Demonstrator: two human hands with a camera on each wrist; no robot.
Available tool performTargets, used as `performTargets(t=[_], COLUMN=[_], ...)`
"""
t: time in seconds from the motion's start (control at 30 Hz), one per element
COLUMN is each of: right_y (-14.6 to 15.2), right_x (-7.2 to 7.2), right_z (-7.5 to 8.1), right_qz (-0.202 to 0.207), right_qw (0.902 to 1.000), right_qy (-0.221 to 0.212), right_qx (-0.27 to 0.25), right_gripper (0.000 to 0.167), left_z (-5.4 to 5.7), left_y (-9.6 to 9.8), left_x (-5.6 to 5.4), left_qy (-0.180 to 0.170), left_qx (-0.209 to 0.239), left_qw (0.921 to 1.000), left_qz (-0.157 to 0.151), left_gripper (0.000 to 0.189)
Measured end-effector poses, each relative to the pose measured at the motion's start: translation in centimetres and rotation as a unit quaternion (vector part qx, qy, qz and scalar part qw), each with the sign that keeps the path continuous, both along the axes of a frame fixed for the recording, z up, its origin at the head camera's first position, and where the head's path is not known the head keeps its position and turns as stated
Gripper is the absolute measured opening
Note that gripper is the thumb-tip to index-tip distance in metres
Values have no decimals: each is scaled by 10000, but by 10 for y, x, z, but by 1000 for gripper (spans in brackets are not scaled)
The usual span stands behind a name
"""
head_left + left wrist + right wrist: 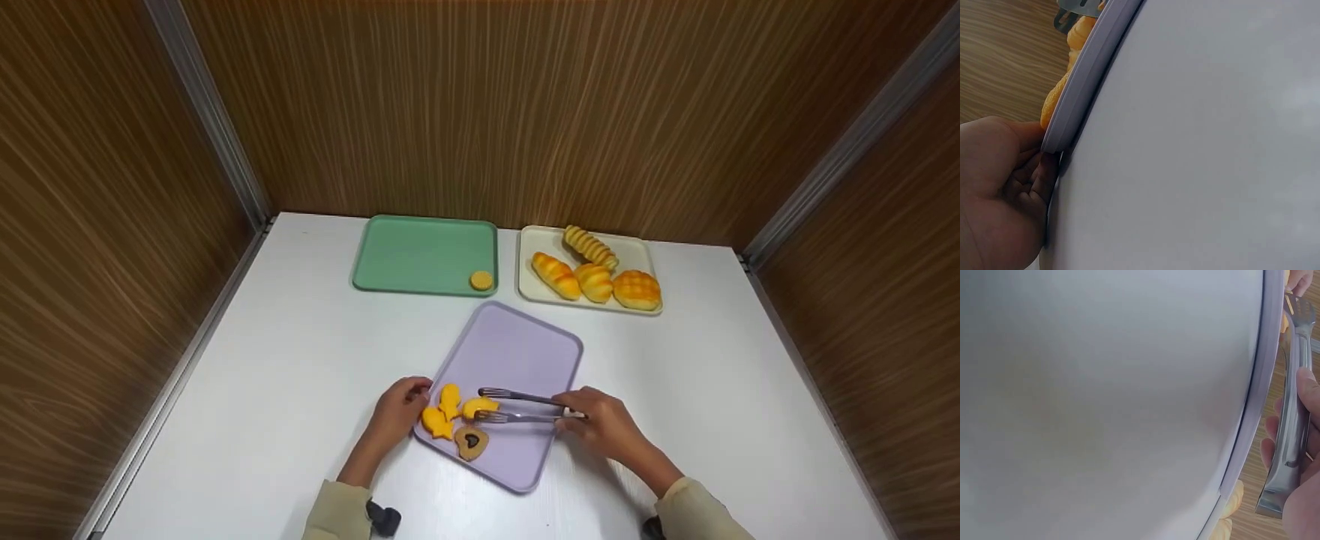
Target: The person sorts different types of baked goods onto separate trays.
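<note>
A lilac tray [525, 360] lies at a slant on the white table. My left hand [395, 416] grips its left edge near the corner, fingertips at the rim [1075, 101]. In my right hand [609, 429] are metal tongs [1293, 433], held over the tray with their forked arms apart. The tong tips reach either side of a yellow fish-shaped cookie [480, 406]; whether they touch it I cannot tell. Close by on the tray are two more yellow fish-shaped cookies [437, 422] and a brown heart-shaped cookie [463, 448] with a dark centre.
Behind stands a green tray [420, 251] with a round cookie [481, 280] in its near right corner. Right of it, a cream tray [536, 240] bears several breads [596, 282]. Wood-grain panels [480, 112] enclose the table at back and sides.
</note>
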State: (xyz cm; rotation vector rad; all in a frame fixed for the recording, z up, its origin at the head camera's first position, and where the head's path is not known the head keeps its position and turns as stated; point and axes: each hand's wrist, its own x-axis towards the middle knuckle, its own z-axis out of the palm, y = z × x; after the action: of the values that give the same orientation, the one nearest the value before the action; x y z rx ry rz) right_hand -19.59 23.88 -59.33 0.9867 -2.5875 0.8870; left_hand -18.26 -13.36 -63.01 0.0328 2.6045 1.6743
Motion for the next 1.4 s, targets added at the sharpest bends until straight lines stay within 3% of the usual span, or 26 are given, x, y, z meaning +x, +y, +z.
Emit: performTargets(t=[0.3, 0.73, 1.03, 1.4], right_y=[-5, -19, -39, -67], right_x=[-9, -30, -55, -91], right_z=[7, 10, 15, 20], right_qz=[-375, -981, -1490, -1976], right_qw=[9989, 9950, 9875, 9776], right_qy=[-267, -141, -445, -611], right_qx=[-3, -86, -244, -393], right_gripper=[32, 29, 29, 31], left_z=[0, -1, -1, -2], left_y=[0, 1, 0, 0], left_x=[-1, -2, -1, -1], left_qy=[-46, -163, -45, -137], left_qx=[32, 18, -118, -49], left_qw=[10000, 9998, 9999, 9999], left_qz=[20, 61, 23, 15], left_gripper=[26, 26, 25, 26])
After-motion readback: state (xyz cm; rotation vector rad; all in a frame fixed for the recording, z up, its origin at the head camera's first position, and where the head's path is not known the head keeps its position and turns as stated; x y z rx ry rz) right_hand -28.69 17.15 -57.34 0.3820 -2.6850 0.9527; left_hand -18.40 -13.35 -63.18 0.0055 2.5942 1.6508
